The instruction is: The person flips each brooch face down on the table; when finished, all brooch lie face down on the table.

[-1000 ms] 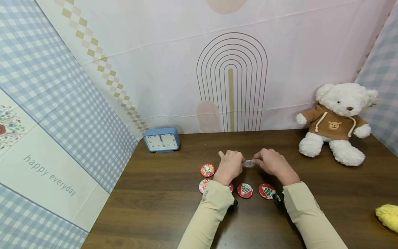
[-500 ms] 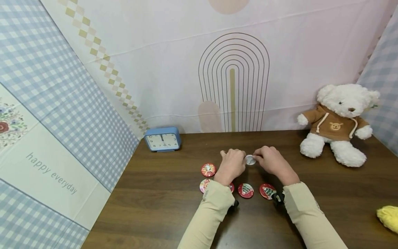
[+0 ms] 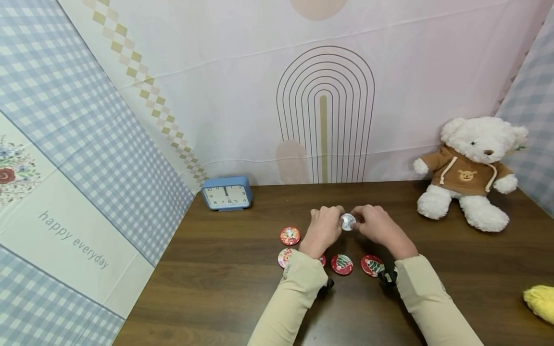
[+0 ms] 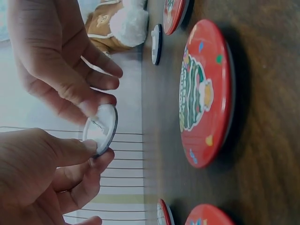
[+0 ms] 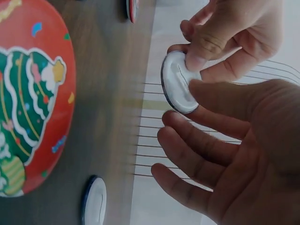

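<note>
Between both hands, above the table, is a round pin badge (image 3: 347,222), its silvery back with a pin wire showing in both wrist views. My left hand (image 3: 323,229) pinches one edge of this badge (image 4: 101,130) with the thumb on its back. On the opposite edge, my right hand (image 3: 381,227) pinches it by thumb and forefinger; the other fingers spread loosely in the right wrist view. Nearer the body lie a tree badge (image 3: 342,265) and another tree badge (image 3: 372,265). The left wrist partly covers a red badge (image 3: 322,260) and a pink-and-white badge (image 3: 284,258).
Left of the left hand lies a red badge (image 3: 290,236). Another badge (image 5: 95,201) rests back up on the table. A blue clock (image 3: 227,193) stands at the back left, a white teddy bear (image 3: 467,173) sits back right, and yellow yarn (image 3: 540,302) lies far right.
The held badge has risen a little and turned, so that more of its bright back faces the head camera. The hands have shifted only slightly; the badges on the table stay put.
</note>
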`<state>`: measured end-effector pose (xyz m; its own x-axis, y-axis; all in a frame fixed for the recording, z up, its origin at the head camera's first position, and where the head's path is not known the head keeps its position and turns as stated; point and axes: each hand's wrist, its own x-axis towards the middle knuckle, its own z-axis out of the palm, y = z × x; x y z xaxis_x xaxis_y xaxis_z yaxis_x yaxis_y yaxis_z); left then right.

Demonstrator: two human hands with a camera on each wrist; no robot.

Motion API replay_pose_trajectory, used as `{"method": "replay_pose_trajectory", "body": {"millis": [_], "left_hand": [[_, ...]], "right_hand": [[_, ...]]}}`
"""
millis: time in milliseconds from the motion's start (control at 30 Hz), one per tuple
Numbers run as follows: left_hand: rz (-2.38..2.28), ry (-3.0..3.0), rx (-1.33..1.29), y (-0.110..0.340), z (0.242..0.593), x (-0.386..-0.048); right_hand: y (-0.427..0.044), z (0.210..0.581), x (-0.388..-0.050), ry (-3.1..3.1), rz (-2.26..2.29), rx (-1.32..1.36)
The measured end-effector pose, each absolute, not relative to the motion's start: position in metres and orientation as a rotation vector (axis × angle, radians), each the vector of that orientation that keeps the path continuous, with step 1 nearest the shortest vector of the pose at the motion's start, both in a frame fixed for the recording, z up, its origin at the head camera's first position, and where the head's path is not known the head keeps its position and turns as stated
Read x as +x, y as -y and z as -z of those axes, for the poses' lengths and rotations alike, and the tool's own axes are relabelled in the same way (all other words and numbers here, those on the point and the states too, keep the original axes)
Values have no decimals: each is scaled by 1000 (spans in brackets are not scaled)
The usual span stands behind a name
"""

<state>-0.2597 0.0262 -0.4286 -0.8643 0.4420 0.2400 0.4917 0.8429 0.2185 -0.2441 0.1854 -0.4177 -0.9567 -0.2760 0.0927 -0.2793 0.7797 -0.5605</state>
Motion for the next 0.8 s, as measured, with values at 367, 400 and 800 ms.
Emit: {"method": "replay_pose_trajectory", "body": {"millis": [367, 400, 800], "left_hand": [[496, 2848, -688, -24, 430, -257], [504, 2851, -689, -24, 429, -257], [516, 2889, -748, -23, 426, -258]], "right_hand": [[-183, 424, -242, 2908, -874, 551], [-183, 425, -242, 2904, -871, 551], [-186, 426, -243, 2899, -805, 602]]}}
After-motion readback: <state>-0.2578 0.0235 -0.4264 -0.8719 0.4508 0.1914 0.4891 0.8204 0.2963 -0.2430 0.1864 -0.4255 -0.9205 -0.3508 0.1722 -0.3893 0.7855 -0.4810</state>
